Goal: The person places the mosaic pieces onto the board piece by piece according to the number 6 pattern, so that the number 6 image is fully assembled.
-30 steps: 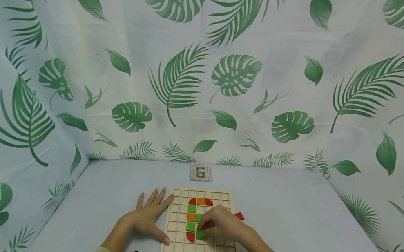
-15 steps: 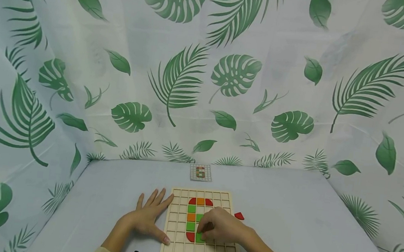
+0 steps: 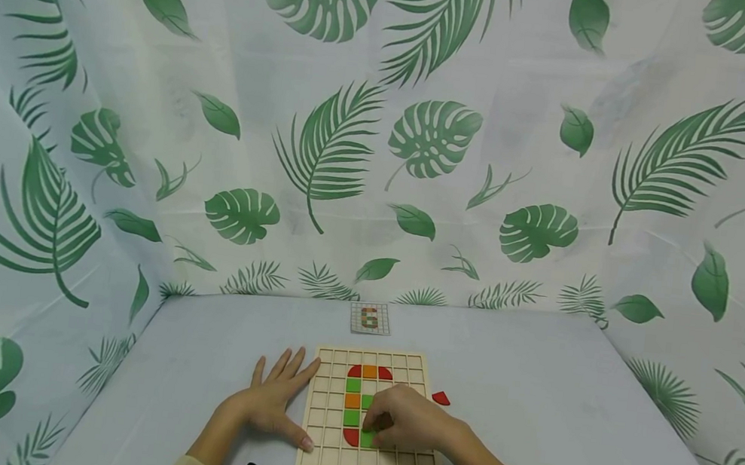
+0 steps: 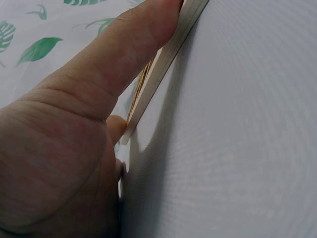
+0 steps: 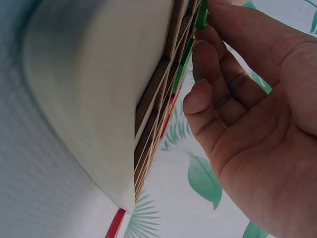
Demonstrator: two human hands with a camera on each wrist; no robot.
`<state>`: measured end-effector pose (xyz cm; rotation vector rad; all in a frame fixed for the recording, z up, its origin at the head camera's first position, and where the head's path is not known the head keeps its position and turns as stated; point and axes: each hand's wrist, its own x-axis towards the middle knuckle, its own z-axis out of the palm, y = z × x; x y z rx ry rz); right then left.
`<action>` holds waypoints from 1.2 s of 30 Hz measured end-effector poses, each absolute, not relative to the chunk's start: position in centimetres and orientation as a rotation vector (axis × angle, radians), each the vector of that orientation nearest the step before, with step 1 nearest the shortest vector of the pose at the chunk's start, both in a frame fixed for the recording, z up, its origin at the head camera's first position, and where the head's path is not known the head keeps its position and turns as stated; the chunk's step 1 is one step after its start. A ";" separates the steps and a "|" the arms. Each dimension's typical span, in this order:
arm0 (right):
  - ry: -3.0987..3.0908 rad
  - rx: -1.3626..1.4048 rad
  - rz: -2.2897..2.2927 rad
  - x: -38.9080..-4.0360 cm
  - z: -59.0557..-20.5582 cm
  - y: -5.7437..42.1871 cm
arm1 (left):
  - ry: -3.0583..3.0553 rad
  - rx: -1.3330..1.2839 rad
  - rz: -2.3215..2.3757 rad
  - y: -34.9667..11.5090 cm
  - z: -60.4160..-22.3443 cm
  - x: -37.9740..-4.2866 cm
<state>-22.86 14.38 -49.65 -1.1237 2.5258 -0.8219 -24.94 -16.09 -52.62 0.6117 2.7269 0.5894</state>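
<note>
A wooden grid board (image 3: 326,459) lies on the table with red, orange and green pieces set in its cells. My right hand (image 3: 410,418) pinches a green square tile (image 3: 367,440) at a cell just right of a red quarter-round piece (image 3: 351,436). In the right wrist view, thumb and finger meet at the green tile (image 5: 201,16), the other fingers curled. My left hand (image 3: 273,400) lies spread at the board's left side, its thumb over the rim. The left wrist view shows that thumb (image 4: 133,44) against the board's edge (image 4: 161,69).
A loose red piece (image 3: 441,398) lies on the table just right of the board. Behind the board is a small card (image 3: 370,319) printed with a coloured figure on a grid. A leaf-patterned cloth (image 3: 354,147) hangs around the back and sides.
The green tile has shifted slightly down toward the near side and lies flatter in its cell, my right fingers moving with it. My left hand has stayed still.
</note>
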 end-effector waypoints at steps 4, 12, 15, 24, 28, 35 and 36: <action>2.534 -1.146 -0.806 -22.8 -49.7 14.3 | 2.724 0.612 0.594 -16.1 -52.6 -24.9; 2.532 -1.125 -0.798 -22.8 -49.7 14.4 | 2.721 0.622 0.614 -16.2 -52.6 -24.9; 2.541 -1.136 -0.794 -22.9 -49.5 14.6 | 2.721 0.626 0.613 -16.2 -52.6 -24.9; 2.622 -1.059 -0.911 -24.0 -48.0 17.3 | 2.712 0.638 0.623 -16.4 -52.7 -25.0; 2.679 -0.995 -0.946 -24.5 -47.5 19.4 | 2.713 0.635 0.617 -16.4 -52.8 -25.0; 2.813 -0.881 -0.887 -25.1 -47.3 22.2 | 2.714 0.638 0.619 -16.5 -53.0 -25.0; 2.832 -0.857 -0.862 -25.2 -47.4 22.5 | 2.712 0.638 0.621 -16.5 -53.0 -25.0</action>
